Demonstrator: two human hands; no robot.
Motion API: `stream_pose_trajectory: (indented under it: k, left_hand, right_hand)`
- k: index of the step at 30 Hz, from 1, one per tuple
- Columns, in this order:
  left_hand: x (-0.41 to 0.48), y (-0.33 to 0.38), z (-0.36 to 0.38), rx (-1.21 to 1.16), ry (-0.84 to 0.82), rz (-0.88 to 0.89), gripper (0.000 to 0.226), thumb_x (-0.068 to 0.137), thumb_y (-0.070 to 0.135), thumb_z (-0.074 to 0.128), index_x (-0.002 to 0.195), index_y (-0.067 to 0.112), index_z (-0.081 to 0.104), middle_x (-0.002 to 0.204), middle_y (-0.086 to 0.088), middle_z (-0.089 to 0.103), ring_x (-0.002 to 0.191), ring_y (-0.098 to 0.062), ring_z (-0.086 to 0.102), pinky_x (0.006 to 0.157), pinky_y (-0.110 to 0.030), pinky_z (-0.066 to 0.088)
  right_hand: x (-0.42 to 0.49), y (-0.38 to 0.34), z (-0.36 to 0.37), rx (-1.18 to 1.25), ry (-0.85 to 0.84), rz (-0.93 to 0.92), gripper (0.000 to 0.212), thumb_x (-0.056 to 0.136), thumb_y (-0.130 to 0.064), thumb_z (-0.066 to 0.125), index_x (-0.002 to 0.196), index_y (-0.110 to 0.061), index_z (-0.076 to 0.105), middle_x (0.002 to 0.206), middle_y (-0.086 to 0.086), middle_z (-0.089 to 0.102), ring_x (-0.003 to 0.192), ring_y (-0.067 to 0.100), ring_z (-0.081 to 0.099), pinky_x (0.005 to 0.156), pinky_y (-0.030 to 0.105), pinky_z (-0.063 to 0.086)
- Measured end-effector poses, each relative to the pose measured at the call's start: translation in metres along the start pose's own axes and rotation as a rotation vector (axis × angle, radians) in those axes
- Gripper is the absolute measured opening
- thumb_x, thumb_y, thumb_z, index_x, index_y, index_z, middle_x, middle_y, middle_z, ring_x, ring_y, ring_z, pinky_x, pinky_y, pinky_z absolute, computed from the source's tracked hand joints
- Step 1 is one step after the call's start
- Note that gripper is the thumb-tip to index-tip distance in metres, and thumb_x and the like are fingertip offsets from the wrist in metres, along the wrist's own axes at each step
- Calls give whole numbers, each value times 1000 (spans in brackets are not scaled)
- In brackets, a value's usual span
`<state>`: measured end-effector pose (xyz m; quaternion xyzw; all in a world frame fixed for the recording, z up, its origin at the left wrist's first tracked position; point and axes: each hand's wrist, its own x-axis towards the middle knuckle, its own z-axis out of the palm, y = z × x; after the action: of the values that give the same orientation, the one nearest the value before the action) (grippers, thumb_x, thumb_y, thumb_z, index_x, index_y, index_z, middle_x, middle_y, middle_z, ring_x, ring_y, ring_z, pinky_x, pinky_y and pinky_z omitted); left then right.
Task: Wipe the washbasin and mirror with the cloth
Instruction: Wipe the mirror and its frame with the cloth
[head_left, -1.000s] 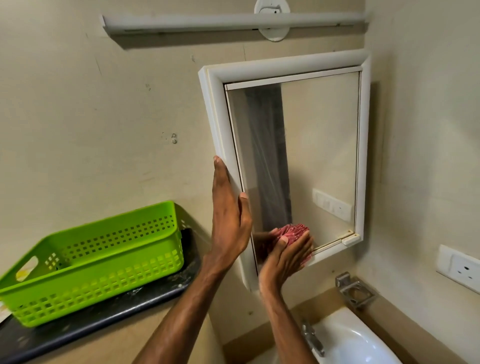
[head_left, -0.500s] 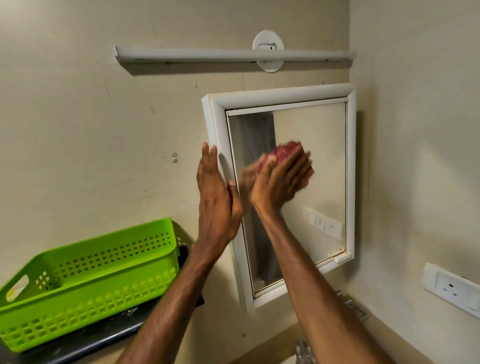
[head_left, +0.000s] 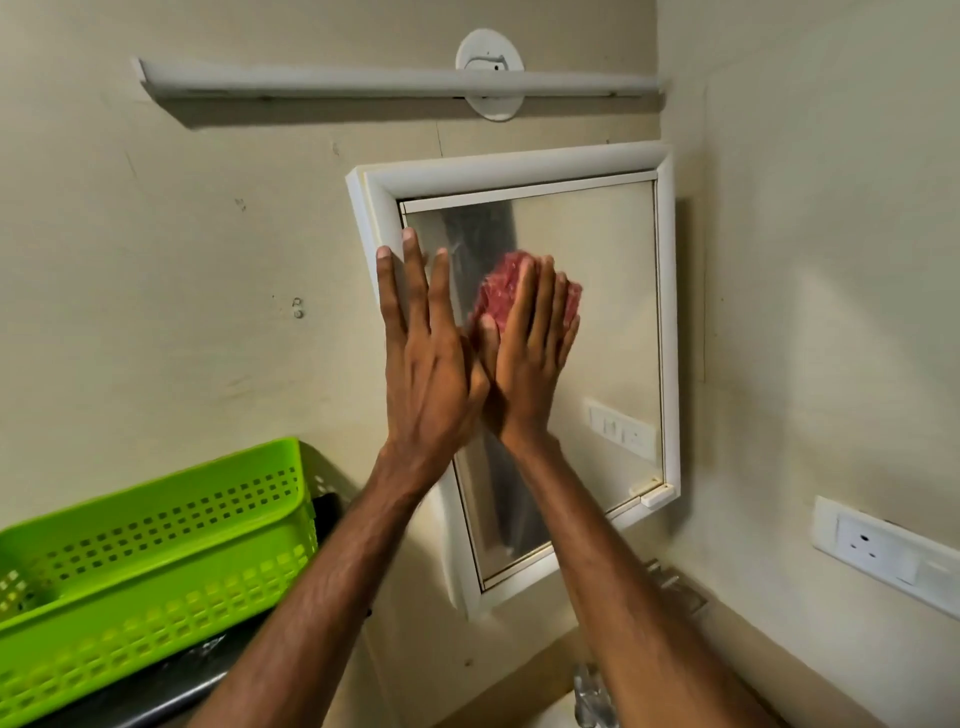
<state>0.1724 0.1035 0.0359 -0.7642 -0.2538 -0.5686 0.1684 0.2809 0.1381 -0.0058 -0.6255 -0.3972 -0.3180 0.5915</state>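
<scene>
1. A green basket (head_left: 156, 545) sits on a dark bench (head_left: 171, 691) at the lower left
2. The left grip (head_left: 426, 374) is released, its fingers straight and spread, laid flat against the left side of the white frame (head_left: 374, 218), with fingertips reaching the edge of the glass
3. The red cloth (head_left: 501, 291) is bunched on the mirror (head_left: 613, 312), in the upper left part of the glass, just right of the left grip
4. The right grip (head_left: 530, 358) is also released, its straight fingers pressing the cloth against the glass, close beside the left grip
5. A blurred tap (head_left: 589, 696) shows below the mirror at the bottom edge
6. A white socket (head_left: 878, 551) is on the right wall, apart from the mirror
</scene>
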Motion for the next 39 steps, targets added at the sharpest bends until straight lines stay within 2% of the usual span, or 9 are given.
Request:
stream_pose_trajectory:
  k: [4,11,19,25,29,31,33,35,39]
  left_hand:
    - [-4,3,6,74,-1,-9,79,82,18,34,158,1,22,167,-24,3,156,-43,-3,125,-56,13]
    - [-4,10,18,94,-12,-25,91,73,9,39,161,8,14,169,-19,-4,158,-34,-7,125,-55,11]
    - [-2,20,24,152,-83,-17,95,72,-1,47,161,6,14,168,-21,-7,157,-36,-9,126,-52,11]
    - [11,14,19,162,-117,-1,93,71,-4,33,161,4,11,169,-19,-6,157,-35,-7,127,-51,12]
    - [20,15,22,158,-168,11,74,102,48,17,162,6,7,168,-18,-11,157,-32,-9,129,-49,3]
    - [24,18,26,179,-149,68,65,104,28,32,161,4,11,168,-20,-8,157,-33,-7,129,-50,6]
    - [29,22,26,156,-112,97,79,82,-4,19,161,3,15,168,-20,-4,158,-33,-6,127,-51,9]
    - [34,27,26,127,-115,83,91,71,1,9,161,7,16,169,-17,-3,158,-29,-7,128,-48,9]
    - [35,28,35,135,-180,97,73,90,19,3,162,7,7,169,-17,-8,158,-29,-10,128,-47,6]
  right_hand:
    - [-69,51,1,12,-73,135,90,101,-56,54,165,-8,13,175,13,8,163,32,3,131,57,12]
    - [-171,112,-11,50,-159,609,73,105,-41,33,165,-6,10,173,17,12,161,36,12,129,58,17]
    - [-120,87,-7,166,-280,1119,75,111,-45,30,165,-10,-9,174,14,-8,162,34,-3,131,56,4]
    - [-39,60,-14,167,-233,968,75,111,-46,29,165,-10,-9,175,14,-8,162,36,-4,131,56,1]
    - [36,26,-24,127,-226,791,76,111,-46,30,165,-9,-8,174,16,-9,161,38,-5,131,57,2]
    - [75,9,-29,130,-215,686,76,111,-45,30,165,-9,-9,174,16,-10,161,37,-7,130,58,1]
    - [110,-8,-32,123,-187,559,76,111,-44,32,165,-10,-8,174,15,-11,161,35,-9,130,58,1]
    - [134,-20,-33,135,-136,454,76,110,-41,35,165,-11,-7,175,14,-9,162,34,-8,130,58,1]
    - [121,-4,-26,50,-23,144,69,111,-38,34,166,-10,3,175,12,0,163,30,-3,132,51,2]
